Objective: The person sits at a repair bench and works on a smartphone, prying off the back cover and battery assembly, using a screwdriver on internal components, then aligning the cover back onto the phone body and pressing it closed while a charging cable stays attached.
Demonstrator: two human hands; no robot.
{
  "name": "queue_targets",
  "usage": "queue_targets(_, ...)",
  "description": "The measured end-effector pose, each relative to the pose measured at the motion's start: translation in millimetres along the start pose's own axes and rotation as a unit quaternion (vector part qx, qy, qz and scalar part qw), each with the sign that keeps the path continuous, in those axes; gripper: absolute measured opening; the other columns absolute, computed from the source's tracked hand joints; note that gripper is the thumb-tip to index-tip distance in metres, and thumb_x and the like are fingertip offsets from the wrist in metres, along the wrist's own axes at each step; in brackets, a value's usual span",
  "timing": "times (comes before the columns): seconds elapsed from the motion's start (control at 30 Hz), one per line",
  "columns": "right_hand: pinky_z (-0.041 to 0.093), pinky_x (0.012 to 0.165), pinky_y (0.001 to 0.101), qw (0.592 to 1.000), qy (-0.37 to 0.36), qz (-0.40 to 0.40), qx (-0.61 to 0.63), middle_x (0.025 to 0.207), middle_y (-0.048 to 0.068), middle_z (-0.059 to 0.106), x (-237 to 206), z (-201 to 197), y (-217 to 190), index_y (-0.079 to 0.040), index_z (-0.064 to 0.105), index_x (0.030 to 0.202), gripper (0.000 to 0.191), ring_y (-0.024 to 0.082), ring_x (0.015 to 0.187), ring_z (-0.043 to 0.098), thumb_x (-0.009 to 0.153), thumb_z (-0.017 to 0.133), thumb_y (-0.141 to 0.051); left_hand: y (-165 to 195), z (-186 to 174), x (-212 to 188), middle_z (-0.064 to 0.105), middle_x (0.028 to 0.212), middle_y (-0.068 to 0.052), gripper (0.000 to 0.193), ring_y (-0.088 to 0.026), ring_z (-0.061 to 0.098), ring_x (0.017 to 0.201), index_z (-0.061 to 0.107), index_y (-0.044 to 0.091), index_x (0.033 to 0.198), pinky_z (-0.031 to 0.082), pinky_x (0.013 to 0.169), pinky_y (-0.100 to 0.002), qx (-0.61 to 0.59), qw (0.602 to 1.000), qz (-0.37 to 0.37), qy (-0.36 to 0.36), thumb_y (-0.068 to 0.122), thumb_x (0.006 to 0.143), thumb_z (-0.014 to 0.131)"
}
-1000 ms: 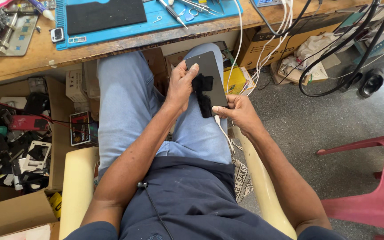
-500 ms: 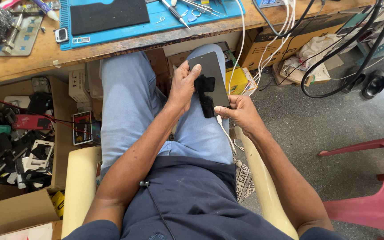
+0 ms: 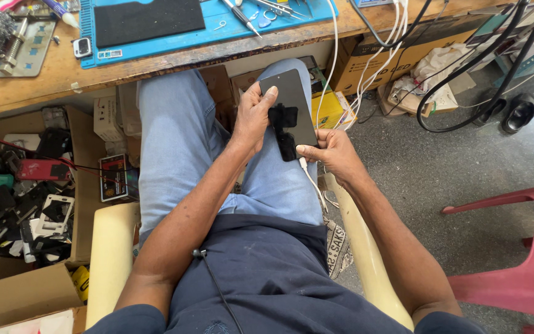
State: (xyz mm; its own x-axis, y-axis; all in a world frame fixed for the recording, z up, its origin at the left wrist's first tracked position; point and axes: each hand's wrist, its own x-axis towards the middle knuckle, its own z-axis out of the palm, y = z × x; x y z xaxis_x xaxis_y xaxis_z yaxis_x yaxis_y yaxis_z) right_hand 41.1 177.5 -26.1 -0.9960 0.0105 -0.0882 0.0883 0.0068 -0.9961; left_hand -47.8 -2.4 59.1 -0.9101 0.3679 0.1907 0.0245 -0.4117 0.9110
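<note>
while both hands [image 3: 251,117] [image 3: 332,151] grip the phone [image 3: 292,108], cables [image 3: 366,74] dangle beside.

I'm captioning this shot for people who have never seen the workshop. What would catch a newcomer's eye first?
First, the dark phone lying on the person's right knee in the middle of the view, with the left hand on its left edge and the right hand at its lower end, where a white cable hangs. Next, the bright blue work mat on the wooden bench above, and the pink plastic chair at the lower right.
</note>
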Motion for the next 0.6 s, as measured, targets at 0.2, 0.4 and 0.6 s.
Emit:
queue_targets(0.2, 0.049, 0.057, 0.0240, 1.000, 0.007, -0.006, -0.009, 0.074, 0.003, 0.073, 5, -4, 1, -0.002, 0.070, 0.086, 0.015, 0.005, 0.063, 0.064, 0.083, 0.083, -0.009, -6, 3, 6, 0.070, 0.117, -0.001, 0.026, -0.009, 0.064, 0.105, 0.063, 0.001, 0.125, 0.052, 0.093, -0.026, -0.016, 0.999, 0.026, -0.011, 0.013, 0.103, 0.057)
queue_targets(0.4, 0.052, 0.063, 0.0228, 0.999, -0.001, 0.005, 0.039, 0.080, 0.002, 0.074, 2, -3, 0, -0.001, 0.074, 0.097, 0.017, 0.006, 0.067, 0.065, 0.085, 0.080, -0.010, -7, 1, 5, 0.072, 0.110, -0.006, 0.026, -0.012, 0.067, 0.093, 0.065, -0.001, 0.124, 0.056, 0.080, -0.029, -0.061, 0.997, -0.039, -0.015, 0.014, 0.105, 0.055)
queue_targets(0.6, 0.052, 0.063, 0.0235, 1.000, 0.002, 0.001, 0.027, 0.080, 0.003, 0.075, 3, -3, 2, 0.001, 0.074, 0.099, 0.019, 0.007, 0.067, 0.064, 0.086, 0.080, -0.010, -14, -4, 8, 0.073, 0.107, -0.005, 0.023, -0.010, 0.068, 0.092, 0.064, 0.001, 0.120, 0.057, 0.078, -0.028, -0.049, 0.998, -0.050, 0.000, 0.015, 0.103, 0.056)
